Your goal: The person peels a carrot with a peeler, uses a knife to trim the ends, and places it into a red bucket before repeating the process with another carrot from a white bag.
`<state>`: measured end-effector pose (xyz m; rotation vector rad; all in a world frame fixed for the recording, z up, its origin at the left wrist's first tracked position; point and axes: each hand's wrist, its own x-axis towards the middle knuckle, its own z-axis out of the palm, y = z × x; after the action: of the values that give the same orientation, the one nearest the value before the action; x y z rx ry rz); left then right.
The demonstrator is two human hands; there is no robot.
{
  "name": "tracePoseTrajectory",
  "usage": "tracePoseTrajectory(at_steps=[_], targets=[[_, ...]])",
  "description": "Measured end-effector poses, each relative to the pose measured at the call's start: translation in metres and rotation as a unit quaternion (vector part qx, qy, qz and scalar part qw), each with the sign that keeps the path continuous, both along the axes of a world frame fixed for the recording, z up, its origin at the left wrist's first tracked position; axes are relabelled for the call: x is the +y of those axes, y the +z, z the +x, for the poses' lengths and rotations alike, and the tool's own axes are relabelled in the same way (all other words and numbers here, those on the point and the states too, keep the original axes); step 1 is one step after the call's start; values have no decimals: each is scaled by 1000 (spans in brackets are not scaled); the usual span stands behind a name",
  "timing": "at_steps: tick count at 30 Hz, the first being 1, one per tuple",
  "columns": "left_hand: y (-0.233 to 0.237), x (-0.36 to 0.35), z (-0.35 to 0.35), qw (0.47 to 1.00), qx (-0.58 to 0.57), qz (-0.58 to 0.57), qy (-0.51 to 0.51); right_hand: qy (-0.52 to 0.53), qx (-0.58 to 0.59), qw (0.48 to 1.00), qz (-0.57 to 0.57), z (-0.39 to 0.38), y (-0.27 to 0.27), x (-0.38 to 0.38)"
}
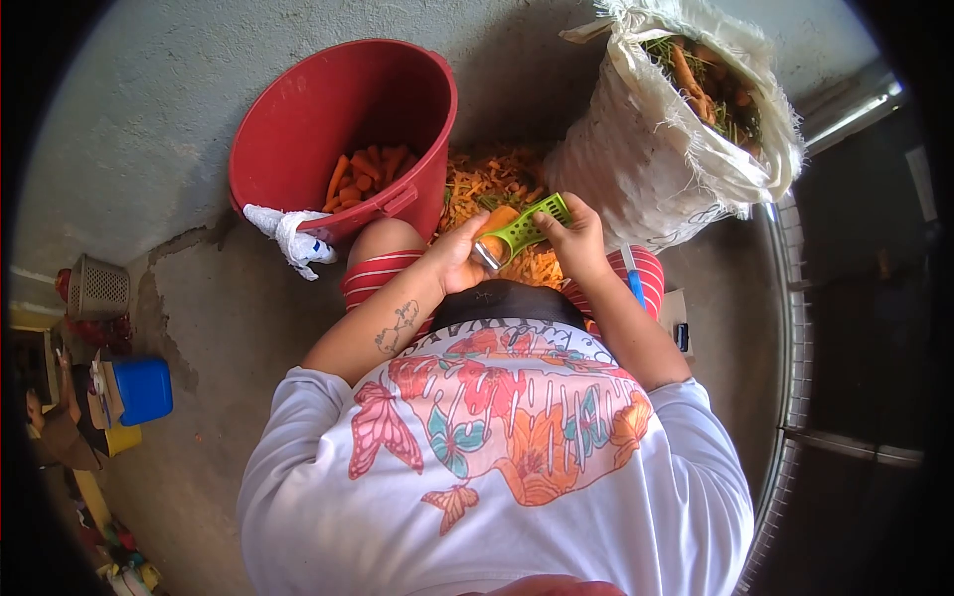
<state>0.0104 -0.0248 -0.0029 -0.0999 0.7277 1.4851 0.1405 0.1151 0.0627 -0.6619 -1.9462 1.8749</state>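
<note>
My left hand (pixel 460 256) is closed around a carrot (pixel 500 220), whose orange end sticks out past the fingers. In my right hand (pixel 579 236) is a green peeler (pixel 521 230) with a holed, flat handle. Its metal blade end (pixel 486 255) lies over the carrot near my left fingers. Both hands are held together above my lap. Below and beyond them spreads a heap of orange carrot peelings (pixel 484 189).
A red bucket (pixel 298 119) with carrots (pixel 366 177) inside stands front left, a white cloth (pixel 288 238) tied at its rim. Front right is a white woven sack (pixel 606 149) of unpeeled carrots (pixel 694 81). A blue-handled knife (pixel 635 283) is by my right knee. A person (pixel 62 422) is far left.
</note>
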Motion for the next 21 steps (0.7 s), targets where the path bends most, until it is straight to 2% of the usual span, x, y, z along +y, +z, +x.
tracePoseTrajectory(at_steps=[6,10,14,15,18,21], targets=[[14,-8,2,997,54,19,-48,-3,6,998,-69,2,2,9],[16,-13,-4,997,54,25,-46,-23,13,994,-106,1,4,40],[-5,-10,-19,998,15,29,-49,-98,-31,990,98,-13,-12,69],[-2,-10,-23,998,9,39,-47,-146,-34,987,56,-14,-15,74],[7,-13,-24,1000,-2,22,1,-172,33,980,-92,-6,-15,76],[11,-4,-11,998,-2,-19,66,-34,113,921,-372,-6,-8,41]])
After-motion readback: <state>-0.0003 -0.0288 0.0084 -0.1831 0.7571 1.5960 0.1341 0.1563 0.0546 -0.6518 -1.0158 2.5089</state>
